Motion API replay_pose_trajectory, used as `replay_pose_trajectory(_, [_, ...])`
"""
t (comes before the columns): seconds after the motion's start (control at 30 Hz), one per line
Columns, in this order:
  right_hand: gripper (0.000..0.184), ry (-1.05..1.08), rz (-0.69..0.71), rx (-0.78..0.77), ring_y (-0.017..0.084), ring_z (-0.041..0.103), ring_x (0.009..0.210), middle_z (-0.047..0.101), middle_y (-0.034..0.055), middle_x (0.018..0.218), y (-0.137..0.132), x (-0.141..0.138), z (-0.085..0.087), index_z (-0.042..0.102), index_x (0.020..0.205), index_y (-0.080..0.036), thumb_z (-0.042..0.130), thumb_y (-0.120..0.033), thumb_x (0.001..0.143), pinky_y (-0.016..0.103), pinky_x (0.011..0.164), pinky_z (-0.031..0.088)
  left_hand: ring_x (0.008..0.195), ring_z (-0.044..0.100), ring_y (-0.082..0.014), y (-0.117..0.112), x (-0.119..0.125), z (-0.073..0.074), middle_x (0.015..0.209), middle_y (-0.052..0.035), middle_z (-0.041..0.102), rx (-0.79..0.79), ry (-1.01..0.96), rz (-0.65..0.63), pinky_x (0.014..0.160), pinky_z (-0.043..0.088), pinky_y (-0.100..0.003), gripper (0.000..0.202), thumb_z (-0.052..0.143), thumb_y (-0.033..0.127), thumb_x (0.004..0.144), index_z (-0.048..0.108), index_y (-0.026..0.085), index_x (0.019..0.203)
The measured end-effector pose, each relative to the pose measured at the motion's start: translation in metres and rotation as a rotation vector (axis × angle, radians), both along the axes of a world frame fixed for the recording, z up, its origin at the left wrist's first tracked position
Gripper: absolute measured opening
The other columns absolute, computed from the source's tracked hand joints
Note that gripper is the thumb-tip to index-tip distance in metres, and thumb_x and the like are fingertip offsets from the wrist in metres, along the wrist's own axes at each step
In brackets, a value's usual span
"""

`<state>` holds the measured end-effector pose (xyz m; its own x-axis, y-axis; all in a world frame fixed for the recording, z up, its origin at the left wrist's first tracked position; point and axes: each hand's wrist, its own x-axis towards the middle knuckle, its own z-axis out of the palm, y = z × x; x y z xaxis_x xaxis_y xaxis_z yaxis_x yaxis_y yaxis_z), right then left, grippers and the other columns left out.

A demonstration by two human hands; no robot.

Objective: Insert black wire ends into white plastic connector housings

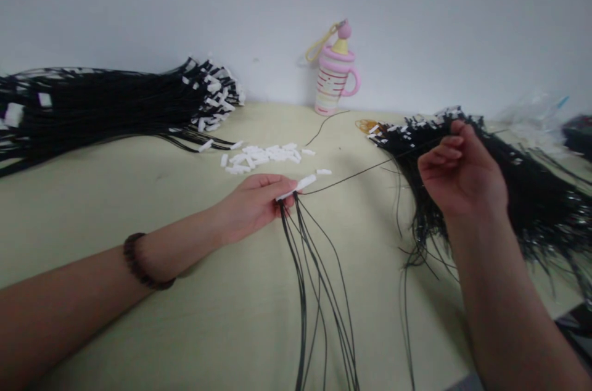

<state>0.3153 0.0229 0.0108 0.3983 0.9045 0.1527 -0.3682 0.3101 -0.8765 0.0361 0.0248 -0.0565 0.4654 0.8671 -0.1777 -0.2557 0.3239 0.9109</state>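
Observation:
Between the thumb and fingers of my left hand (259, 201) is a white plastic connector (306, 182), held above the table. Several black wires (303, 267) hang down from it toward the near edge. My right hand (462, 172) is raised at the right, its fingers curled and pinched on a thin black wire (351, 177). That wire runs as a taut line from the connector up toward my right fingertips. Just beyond my left hand lies a loose pile of small white connectors (263, 156), with one single connector (324, 172) apart from it.
A thick bundle of black wires with white connectors (139, 98) lies at the back left. Behind my right hand spreads another heap of black wires (522, 193). A pink and white cup (330, 82) stands by the wall, and clear plastic bags (536, 123) lie at the far right.

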Motion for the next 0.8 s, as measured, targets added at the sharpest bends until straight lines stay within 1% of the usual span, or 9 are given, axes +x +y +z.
replay_pose_trajectory(0.07, [0.019, -0.112, -0.050, 0.053, 0.004, 0.036, 0.047, 0.049, -0.0020, 0.066, 0.006, 0.002, -0.008, 0.063, 0.072, -0.022, 0.050, -0.025, 0.085, 0.018, 0.042, 0.032, 0.054, 0.047, -0.0069, 0.000, 0.000, 0.000, 0.058, 0.0012, 0.052, -0.003, 0.002, -0.007, 0.052, 0.037, -0.019, 0.013, 0.064, 0.024, 0.075, 0.064, 0.012, 0.070])
replay_pose_trajectory(0.17, [0.008, -0.369, -0.135, 0.131, 0.005, 0.043, 0.050, 0.055, -0.0002, 0.071, 0.001, -0.013, -0.017, 0.066, 0.082, -0.021, 0.062, -0.024, 0.076, 0.020, 0.042, 0.033, 0.054, 0.048, -0.0067, 0.000, -0.001, 0.000, 0.059, 0.0006, 0.053, -0.025, -0.008, -0.030, 0.052, 0.038, -0.019, 0.012, 0.063, 0.021, 0.075, 0.063, 0.011, 0.069])
replay_pose_trajectory(0.23, [0.024, -0.540, -0.113, 0.133, 0.006, 0.044, 0.048, 0.057, -0.0006, 0.067, -0.008, -0.031, -0.022, 0.065, 0.096, -0.021, 0.065, -0.021, 0.073, 0.020, 0.043, 0.034, 0.054, 0.048, -0.0068, 0.000, 0.000, 0.002, 0.059, 0.0000, 0.054, -0.039, -0.019, -0.038, 0.052, 0.038, -0.019, 0.012, 0.062, 0.020, 0.075, 0.063, 0.010, 0.068])
replay_pose_trajectory(0.3, [0.030, -0.711, 0.006, 0.082, 0.006, 0.045, 0.045, 0.058, -0.0008, 0.062, -0.017, -0.050, -0.029, 0.064, 0.103, -0.019, 0.065, -0.022, 0.073, 0.021, 0.042, 0.036, 0.054, 0.048, -0.0070, -0.001, 0.000, 0.003, 0.059, -0.0003, 0.054, -0.051, -0.016, -0.036, 0.053, 0.038, -0.019, 0.013, 0.061, 0.020, 0.076, 0.063, 0.010, 0.067])
replay_pose_trajectory(0.37, [0.023, -0.849, 0.126, 0.028, 0.007, 0.046, 0.044, 0.059, 0.0003, 0.060, -0.025, -0.065, -0.036, 0.066, 0.095, -0.016, 0.062, -0.025, 0.075, 0.021, 0.042, 0.037, 0.054, 0.048, -0.0072, -0.001, 0.001, 0.004, 0.057, -0.0002, 0.053, -0.062, -0.009, -0.032, 0.053, 0.038, -0.020, 0.014, 0.060, 0.020, 0.077, 0.063, 0.010, 0.068])
replay_pose_trajectory(0.43, [0.015, -0.943, 0.194, 0.005, 0.007, 0.046, 0.045, 0.059, 0.0009, 0.058, -0.029, -0.075, -0.044, 0.066, 0.079, -0.014, 0.059, -0.026, 0.076, 0.020, 0.042, 0.036, 0.054, 0.048, -0.0073, 0.000, 0.001, 0.004, 0.057, -0.0001, 0.053, -0.070, -0.015, -0.028, 0.055, 0.039, -0.020, 0.014, 0.060, 0.020, 0.077, 0.063, 0.010, 0.069])
replay_pose_trajectory(0.57, [0.020, -1.065, 0.214, 0.035, 0.006, 0.040, 0.044, 0.046, -0.0030, 0.048, -0.038, -0.087, -0.053, 0.053, 0.055, -0.015, 0.054, -0.019, 0.074, 0.018, 0.042, 0.030, 0.056, 0.049, -0.0067, 0.001, 0.001, 0.002, 0.057, 0.0000, 0.053, -0.086, -0.045, -0.007, 0.056, 0.040, -0.018, 0.013, 0.060, 0.019, 0.078, 0.064, 0.009, 0.071])
replay_pose_trajectory(0.63, [0.021, -1.111, 0.206, 0.072, 0.005, 0.036, 0.043, 0.042, -0.0039, 0.046, -0.042, -0.090, -0.053, 0.049, 0.051, -0.015, 0.052, -0.016, 0.072, 0.018, 0.041, 0.028, 0.056, 0.049, -0.0065, 0.001, 0.001, 0.002, 0.056, 0.0002, 0.053, -0.097, -0.053, 0.008, 0.056, 0.040, -0.018, 0.013, 0.060, 0.019, 0.077, 0.065, 0.009, 0.071])
replay_pose_trajectory(0.8, [0.021, -1.135, 0.183, 0.143, 0.005, 0.036, 0.043, 0.041, -0.0038, 0.045, -0.049, -0.093, -0.048, 0.048, 0.049, -0.015, 0.051, -0.013, 0.070, 0.019, 0.042, 0.028, 0.055, 0.049, -0.0063, 0.002, 0.002, 0.002, 0.055, 0.0004, 0.053, -0.115, -0.063, 0.026, 0.055, 0.041, -0.018, 0.012, 0.061, 0.017, 0.077, 0.065, 0.009, 0.069])
